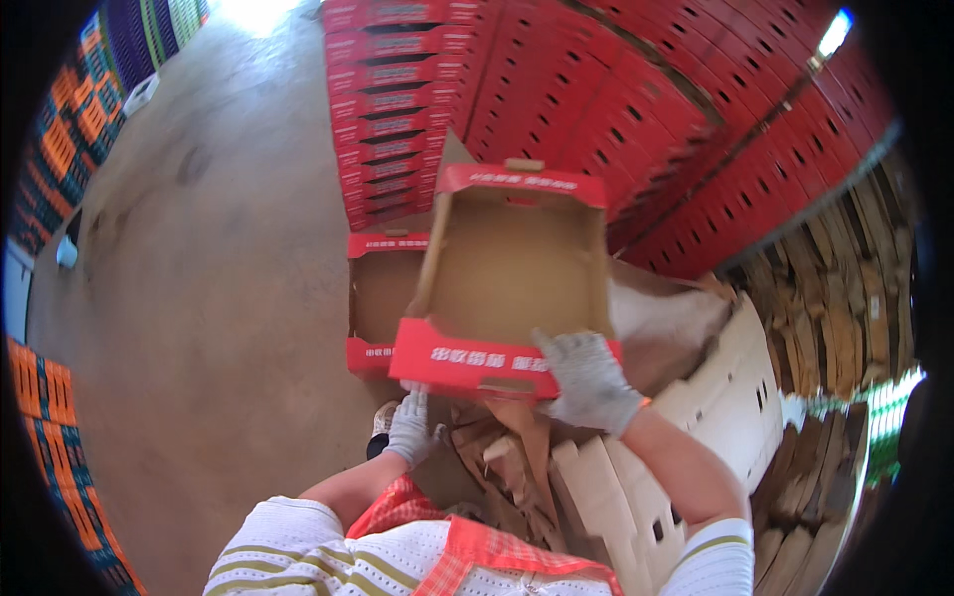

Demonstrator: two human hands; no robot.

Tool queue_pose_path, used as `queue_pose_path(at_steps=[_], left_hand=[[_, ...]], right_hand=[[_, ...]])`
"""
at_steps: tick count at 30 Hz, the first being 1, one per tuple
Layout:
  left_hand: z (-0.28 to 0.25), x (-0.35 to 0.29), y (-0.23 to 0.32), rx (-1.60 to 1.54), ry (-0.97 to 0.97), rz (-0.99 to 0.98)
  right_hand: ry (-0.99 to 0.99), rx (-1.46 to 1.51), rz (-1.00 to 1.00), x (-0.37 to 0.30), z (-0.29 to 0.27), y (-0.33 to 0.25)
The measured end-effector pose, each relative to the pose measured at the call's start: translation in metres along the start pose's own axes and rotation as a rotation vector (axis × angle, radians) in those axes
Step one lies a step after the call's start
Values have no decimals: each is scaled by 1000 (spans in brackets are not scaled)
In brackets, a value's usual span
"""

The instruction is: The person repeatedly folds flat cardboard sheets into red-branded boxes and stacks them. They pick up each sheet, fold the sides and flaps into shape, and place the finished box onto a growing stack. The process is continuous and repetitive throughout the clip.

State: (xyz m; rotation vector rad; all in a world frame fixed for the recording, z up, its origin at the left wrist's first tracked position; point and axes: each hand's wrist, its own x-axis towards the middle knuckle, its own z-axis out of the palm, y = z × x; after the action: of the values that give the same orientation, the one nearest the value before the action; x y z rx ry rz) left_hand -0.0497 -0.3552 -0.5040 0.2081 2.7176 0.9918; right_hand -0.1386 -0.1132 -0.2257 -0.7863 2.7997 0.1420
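Note:
A red open cardboard tray box (467, 356) with a plain brown inside is raised in front of me, its front wall facing me. My right hand (593, 385), in a grey-white work glove, grips the box's front right corner, fingers over the rim. Just below the front left corner is my left hand (410, 429), gloved too. Its fingers stretch up to the lower edge of the box and the thumb stands apart; whether it bears any weight I cannot tell. Behind and left of the raised box sits a second red tray box (378, 353), partly hidden by it.
A tall stack of red tray boxes (390, 124) stands ahead, with more red cartons (636, 119) piled to its right. Torn brown and pale cardboard (715, 387) lies at my right. Flattened brown cardboard (845, 298) is stacked beyond. Orange and dark boxes (65, 149) line the left side.

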Motion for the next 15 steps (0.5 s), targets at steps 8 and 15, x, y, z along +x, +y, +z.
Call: queue_pose_path(at_steps=[8, 15], left_hand=[[22, 137, -110, 488, -717, 55], [46, 126, -119, 133, -429, 50]], right_hand=[[-115, 181, -257, 235, 164, -39], [-255, 142, -224, 236, 219, -31]])
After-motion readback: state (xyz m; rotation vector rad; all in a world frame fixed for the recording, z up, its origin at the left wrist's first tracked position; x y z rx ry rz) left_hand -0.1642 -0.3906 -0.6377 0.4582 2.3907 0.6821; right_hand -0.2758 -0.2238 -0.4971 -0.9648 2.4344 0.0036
